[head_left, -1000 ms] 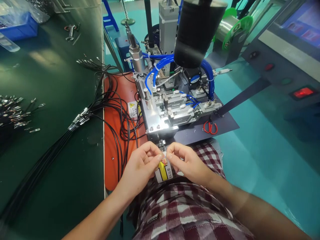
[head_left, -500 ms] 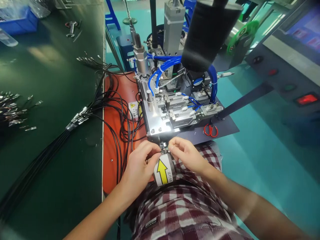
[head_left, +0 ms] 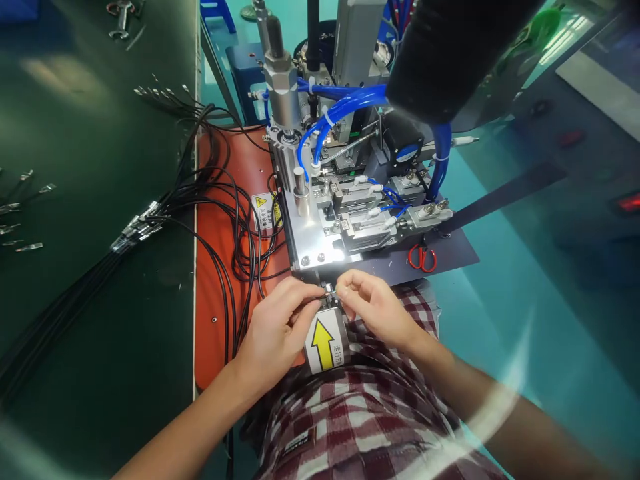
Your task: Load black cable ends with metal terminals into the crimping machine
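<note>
My left hand (head_left: 283,320) is closed in a pinch on a thin black cable (head_left: 322,295), of which only a short end shows at the fingertips. Just to its right, my right hand (head_left: 373,303) pinches at the fine wire tip (head_left: 334,292) of that cable; the exact part is too small to make out. Both hands hover over a small metal fixture (head_left: 330,303) at the front of the bench machine (head_left: 320,233). Below the fingers is a grey block with a white label (head_left: 325,341) bearing a yellow arrow.
Loops of black cable (head_left: 250,247) lie on the orange board (head_left: 213,347) to the left. A bundle of cables with metal connectors (head_left: 140,227) crosses the dark green table (head_left: 100,333). Red-handled scissors (head_left: 423,259) rest right of the machine. A black cylinder (head_left: 450,60) hangs overhead.
The view has shifted slightly closer to the machine. My hands have risen a little off the fixture, and the cable end now shows between the fingertips.
</note>
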The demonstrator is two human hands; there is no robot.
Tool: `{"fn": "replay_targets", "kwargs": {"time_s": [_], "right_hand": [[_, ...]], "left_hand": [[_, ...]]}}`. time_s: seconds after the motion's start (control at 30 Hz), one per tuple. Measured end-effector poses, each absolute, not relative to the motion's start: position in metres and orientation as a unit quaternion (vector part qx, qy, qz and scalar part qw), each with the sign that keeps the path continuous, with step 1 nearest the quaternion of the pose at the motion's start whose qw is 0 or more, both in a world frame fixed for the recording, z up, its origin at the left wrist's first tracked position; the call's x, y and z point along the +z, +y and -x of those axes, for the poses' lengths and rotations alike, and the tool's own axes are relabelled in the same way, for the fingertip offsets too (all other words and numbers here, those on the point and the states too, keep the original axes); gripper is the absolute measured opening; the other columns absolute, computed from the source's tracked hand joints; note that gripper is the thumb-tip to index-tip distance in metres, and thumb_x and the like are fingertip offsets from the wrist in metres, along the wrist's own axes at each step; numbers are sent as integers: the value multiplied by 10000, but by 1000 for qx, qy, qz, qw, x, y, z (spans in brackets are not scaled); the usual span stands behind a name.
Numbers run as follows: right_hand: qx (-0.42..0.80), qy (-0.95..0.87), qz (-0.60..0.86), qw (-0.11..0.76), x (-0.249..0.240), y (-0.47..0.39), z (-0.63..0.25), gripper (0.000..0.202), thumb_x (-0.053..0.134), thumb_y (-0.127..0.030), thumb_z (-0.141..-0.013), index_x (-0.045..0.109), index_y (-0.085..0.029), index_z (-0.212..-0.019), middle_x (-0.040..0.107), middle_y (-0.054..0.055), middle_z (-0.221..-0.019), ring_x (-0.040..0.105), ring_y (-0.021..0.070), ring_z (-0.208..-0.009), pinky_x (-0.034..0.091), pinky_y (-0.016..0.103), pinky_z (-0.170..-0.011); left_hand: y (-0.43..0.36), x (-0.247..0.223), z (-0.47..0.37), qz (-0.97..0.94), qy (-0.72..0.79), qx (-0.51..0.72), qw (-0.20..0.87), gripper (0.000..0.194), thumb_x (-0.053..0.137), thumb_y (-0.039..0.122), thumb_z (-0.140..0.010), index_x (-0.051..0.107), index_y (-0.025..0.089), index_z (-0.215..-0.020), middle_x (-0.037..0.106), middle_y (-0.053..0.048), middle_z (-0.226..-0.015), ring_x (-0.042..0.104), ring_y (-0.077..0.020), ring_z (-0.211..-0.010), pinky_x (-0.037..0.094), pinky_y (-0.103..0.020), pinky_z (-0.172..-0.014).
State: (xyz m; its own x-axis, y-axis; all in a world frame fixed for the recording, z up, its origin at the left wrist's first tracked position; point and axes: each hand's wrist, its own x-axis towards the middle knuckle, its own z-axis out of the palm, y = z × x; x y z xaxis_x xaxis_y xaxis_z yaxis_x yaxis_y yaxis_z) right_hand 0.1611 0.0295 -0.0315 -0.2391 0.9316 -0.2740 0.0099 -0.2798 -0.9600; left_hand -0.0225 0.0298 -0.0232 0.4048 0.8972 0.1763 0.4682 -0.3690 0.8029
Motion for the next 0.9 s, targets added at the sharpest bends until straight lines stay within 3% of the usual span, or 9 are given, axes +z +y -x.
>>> {"fn": "replay_targets", "kwargs": {"time_s": [0.23,0.53,0.7,0.9], "right_hand": [[627,-482,478,383,-16,9,-153,161,535,-282,-897,505,-187,-771,448,-64,-589,410,84,-513,334,220,-491],[517,-591,481,389,-12,3,-155,105,518,-175,-894,513,-186,-790,509,-30,-710,460,97,-623,379,226,-581],[596,-508,492,379,-19,4,-153,132,544,-257,-890,533,-182,-781,500,-45,-649,456,86,-553,374,219,-532],[656,-439,475,388,-22,4,-157,247,554,-407,-873,567,-170,-806,508,-40,-632,468,92,-522,387,230,-516]], "left_hand": [[15,-6,14,-706,472,321,419,40,612,209,-860,644,185,-859,577,5,-786,534,-97,-697,415,-197,-600],[9,7,13,-632,488,278,534,229,533,274,-907,630,172,-726,568,16,-689,490,-98,-659,378,-207,-617],[11,7,11,-529,487,266,642,274,527,319,-904,628,164,-701,553,26,-672,437,-71,-587,352,-177,-540],[11,3,13,-493,494,260,667,259,547,342,-884,630,152,-728,538,15,-667,371,-61,-533,311,-164,-463]]}}
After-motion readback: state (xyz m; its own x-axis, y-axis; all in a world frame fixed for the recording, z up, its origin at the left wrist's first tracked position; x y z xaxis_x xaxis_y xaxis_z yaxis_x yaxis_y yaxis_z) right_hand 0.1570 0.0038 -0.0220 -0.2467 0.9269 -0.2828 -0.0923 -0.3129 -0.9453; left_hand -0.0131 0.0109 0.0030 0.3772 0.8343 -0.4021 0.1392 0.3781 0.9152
